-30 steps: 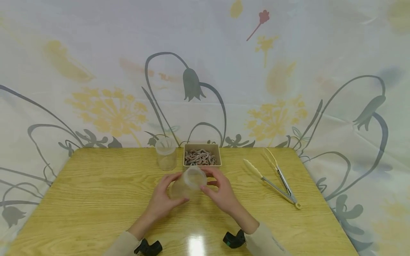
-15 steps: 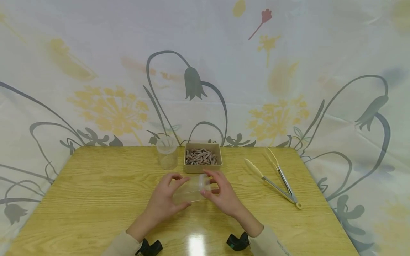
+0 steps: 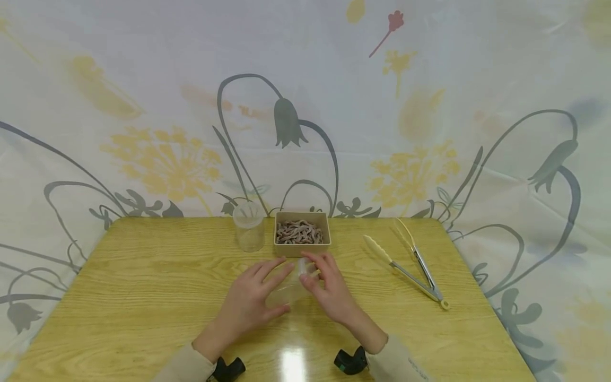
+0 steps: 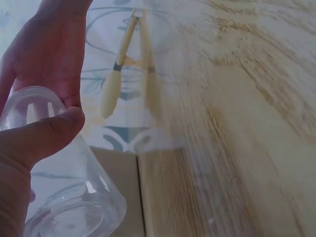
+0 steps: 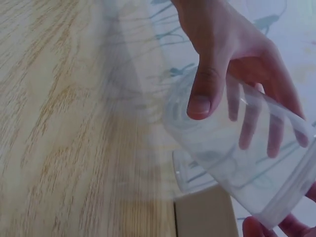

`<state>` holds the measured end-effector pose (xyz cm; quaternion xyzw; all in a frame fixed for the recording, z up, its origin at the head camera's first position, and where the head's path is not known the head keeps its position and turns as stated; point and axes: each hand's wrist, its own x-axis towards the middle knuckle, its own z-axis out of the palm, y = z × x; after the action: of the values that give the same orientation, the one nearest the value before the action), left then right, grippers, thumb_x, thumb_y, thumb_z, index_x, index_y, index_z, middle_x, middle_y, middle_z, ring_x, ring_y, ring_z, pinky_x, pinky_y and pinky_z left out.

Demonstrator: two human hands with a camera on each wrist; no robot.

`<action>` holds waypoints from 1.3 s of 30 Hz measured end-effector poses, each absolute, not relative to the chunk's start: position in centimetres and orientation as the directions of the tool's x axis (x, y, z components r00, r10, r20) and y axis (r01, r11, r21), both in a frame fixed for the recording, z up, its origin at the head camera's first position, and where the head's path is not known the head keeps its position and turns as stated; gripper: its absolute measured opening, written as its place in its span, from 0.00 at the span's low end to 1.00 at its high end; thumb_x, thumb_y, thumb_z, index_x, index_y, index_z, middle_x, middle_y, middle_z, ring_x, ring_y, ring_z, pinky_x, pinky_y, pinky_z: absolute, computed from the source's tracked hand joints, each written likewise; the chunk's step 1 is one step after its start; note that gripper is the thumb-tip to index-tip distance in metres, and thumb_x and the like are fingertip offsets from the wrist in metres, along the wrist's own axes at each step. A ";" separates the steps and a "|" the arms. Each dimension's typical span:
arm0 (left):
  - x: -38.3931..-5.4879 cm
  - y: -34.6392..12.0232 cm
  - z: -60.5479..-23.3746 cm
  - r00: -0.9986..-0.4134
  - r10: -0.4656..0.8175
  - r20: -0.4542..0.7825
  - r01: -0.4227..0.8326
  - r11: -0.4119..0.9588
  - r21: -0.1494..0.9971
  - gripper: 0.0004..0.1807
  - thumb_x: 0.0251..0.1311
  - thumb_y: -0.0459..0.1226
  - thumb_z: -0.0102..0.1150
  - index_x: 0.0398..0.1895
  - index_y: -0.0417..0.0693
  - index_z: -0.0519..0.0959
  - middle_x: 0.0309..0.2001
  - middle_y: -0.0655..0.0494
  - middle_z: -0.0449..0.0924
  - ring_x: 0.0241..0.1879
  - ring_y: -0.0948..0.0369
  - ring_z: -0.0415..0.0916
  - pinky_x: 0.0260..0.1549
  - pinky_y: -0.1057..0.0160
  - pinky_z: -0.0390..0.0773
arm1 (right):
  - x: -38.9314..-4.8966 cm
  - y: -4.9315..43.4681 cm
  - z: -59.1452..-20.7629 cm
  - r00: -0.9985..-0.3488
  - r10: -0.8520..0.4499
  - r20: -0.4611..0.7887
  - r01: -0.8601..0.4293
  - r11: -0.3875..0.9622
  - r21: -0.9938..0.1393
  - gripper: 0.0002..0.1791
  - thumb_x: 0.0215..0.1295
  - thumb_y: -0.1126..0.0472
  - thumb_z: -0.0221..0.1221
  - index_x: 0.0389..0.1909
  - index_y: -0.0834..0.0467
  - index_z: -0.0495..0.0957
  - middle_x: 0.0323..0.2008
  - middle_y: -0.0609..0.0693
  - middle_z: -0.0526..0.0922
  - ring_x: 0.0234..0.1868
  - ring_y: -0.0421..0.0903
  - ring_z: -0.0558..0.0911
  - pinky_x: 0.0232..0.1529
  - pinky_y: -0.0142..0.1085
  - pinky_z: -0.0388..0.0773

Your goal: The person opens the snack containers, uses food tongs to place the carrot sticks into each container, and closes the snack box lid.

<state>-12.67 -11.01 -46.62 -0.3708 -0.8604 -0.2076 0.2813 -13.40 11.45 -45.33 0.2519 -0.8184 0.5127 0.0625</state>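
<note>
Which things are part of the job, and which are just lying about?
Likely in the job:
left hand
right hand
clear jar, tipped, between both hands

Not held, perhaps just lying about:
second jar
tan box of greyish strips
tongs

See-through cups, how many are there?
2. One see-through cup is tipped sideways, held between the left hand and right hand. The other cup stands on the table, left of the beige box in the head view. No more show.

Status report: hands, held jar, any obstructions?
Left hand spread around clear plastic jar; right hand pinching its rim. Jar tipped sideways. Nothing visibly blocking; beige box beyond.
</note>
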 end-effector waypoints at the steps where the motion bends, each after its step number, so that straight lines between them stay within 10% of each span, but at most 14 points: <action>1: -12.6 -10.9 -46.6 -0.574 0.519 0.633 0.748 0.647 0.147 0.55 0.33 0.53 0.83 0.71 0.54 0.70 0.64 0.48 0.73 0.55 0.50 0.76 0.50 0.50 0.80 | -13.4 11.4 -45.4 -0.864 -0.342 0.369 -0.481 0.347 -0.805 0.23 0.73 0.60 0.55 0.68 0.56 0.71 0.51 0.61 0.70 0.47 0.57 0.73 0.42 0.37 0.74; 29: -11.7 -10.1 -47.3 -0.620 0.433 0.654 0.756 0.553 0.351 0.55 0.32 0.50 0.82 0.71 0.48 0.70 0.56 0.53 0.79 0.35 0.62 0.81 0.30 0.66 0.82 | -14.4 11.8 -45.2 -0.594 -0.497 0.632 -0.803 0.322 -0.502 0.28 0.79 0.40 0.39 0.59 0.57 0.74 0.51 0.56 0.68 0.46 0.49 0.72 0.39 0.39 0.75; 39: -12.0 -10.9 -47.5 -0.611 0.467 0.640 0.742 0.619 0.257 0.56 0.33 0.49 0.83 0.72 0.49 0.69 0.59 0.50 0.76 0.51 0.52 0.80 0.42 0.56 0.83 | -13.6 12.3 -44.5 -0.763 -0.472 0.442 -0.624 0.359 -0.693 0.34 0.71 0.44 0.54 0.71 0.58 0.66 0.65 0.53 0.67 0.62 0.55 0.70 0.54 0.58 0.74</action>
<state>-11.98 -10.88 -47.52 -0.3517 -0.8594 -0.2586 0.2663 -13.63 12.34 -44.48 0.3342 -0.8202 0.4568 0.0835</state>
